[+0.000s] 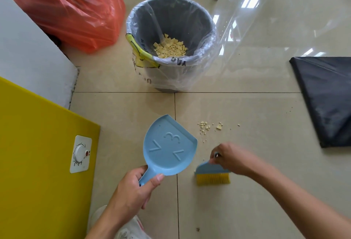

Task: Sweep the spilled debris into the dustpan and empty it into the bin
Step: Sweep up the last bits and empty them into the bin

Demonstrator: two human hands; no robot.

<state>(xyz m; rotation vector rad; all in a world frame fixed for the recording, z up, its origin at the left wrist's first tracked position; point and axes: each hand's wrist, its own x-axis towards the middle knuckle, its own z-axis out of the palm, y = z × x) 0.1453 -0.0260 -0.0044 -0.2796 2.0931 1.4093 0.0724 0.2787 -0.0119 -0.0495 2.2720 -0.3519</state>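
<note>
head view: beige tiled floor, left hand grasping dustpan, right hand grasping brush.

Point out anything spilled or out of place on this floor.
A small scatter of pale yellow crumbs lies on the tile floor, just right of the empty blue dustpan and beyond the hand brush. It matches the debris in the lined bin, so it is leftover spill.
</note>
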